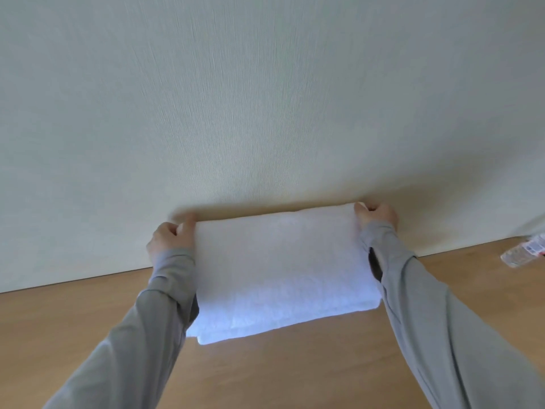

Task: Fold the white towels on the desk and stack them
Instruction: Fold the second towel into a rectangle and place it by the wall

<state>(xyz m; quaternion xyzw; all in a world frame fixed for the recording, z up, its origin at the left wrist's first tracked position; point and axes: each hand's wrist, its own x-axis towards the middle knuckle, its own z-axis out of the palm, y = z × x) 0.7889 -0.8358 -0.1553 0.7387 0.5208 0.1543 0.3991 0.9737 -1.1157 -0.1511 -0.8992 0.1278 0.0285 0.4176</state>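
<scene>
A white towel (280,255) hangs in front of me, held up by its top edge over the wooden desk (88,314). My left hand (171,236) pinches the top left corner and my right hand (376,215) pinches the top right corner. The towel's lower part reaches down to the desk, where white layers (241,326) lie folded under it. Whether those layers are the same towel or another one I cannot tell. Both arms wear grey sleeves.
A pale wall (265,98) rises right behind the desk's far edge. A clear plastic bottle (525,252) with a red and white label lies on the desk at the far right, partly cut off by the frame.
</scene>
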